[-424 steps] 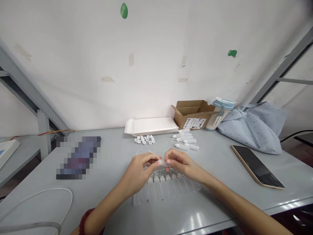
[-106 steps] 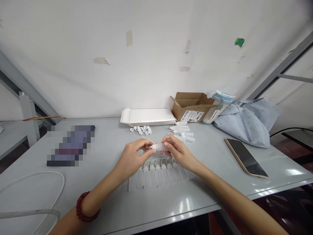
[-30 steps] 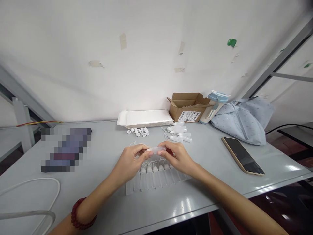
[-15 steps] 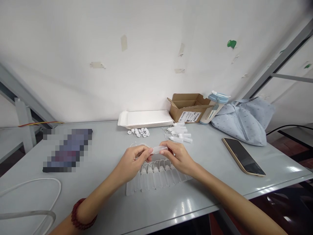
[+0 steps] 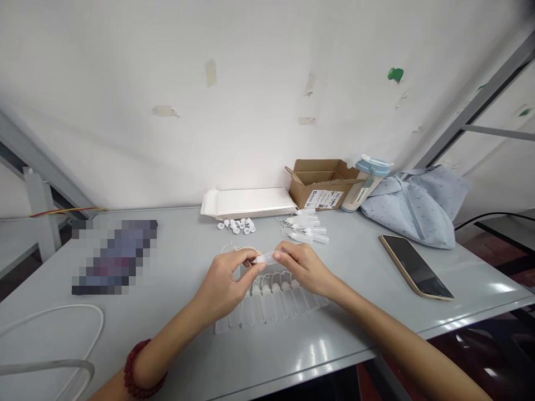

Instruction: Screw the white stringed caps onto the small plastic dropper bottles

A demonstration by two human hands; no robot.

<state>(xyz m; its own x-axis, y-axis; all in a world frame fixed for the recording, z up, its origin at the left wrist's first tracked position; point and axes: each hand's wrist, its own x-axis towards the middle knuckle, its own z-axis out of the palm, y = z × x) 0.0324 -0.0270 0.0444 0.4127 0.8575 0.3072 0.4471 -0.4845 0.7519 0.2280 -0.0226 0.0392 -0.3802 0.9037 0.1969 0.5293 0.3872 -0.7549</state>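
Just above the row of bottles, my right hand (image 5: 307, 267) is closed around the body of a small translucent dropper bottle (image 5: 268, 258), held level with its white tip to the left. My left hand (image 5: 228, 278) pinches the bottle's tip end between thumb and fingers, which partly hide it. A thin white cord or strap shows behind the left fingers. Below the hands, a row of similar translucent bottles (image 5: 267, 306) with looped white straps lies side by side on the grey table (image 5: 184, 356).
Loose white caps (image 5: 238, 225) and several more bottles (image 5: 307, 225) lie beyond my hands. Behind them are a white flat package (image 5: 254, 200), an open cardboard box (image 5: 321, 184), a tumbler (image 5: 363, 184) and a blue cloth bag (image 5: 418, 206). A phone (image 5: 416, 267) lies right, a cable (image 5: 100, 323) left.
My left thumb and fingers have opened slightly and shifted around the tip end, so the bottle's white tip shows now. My right hand has barely moved.
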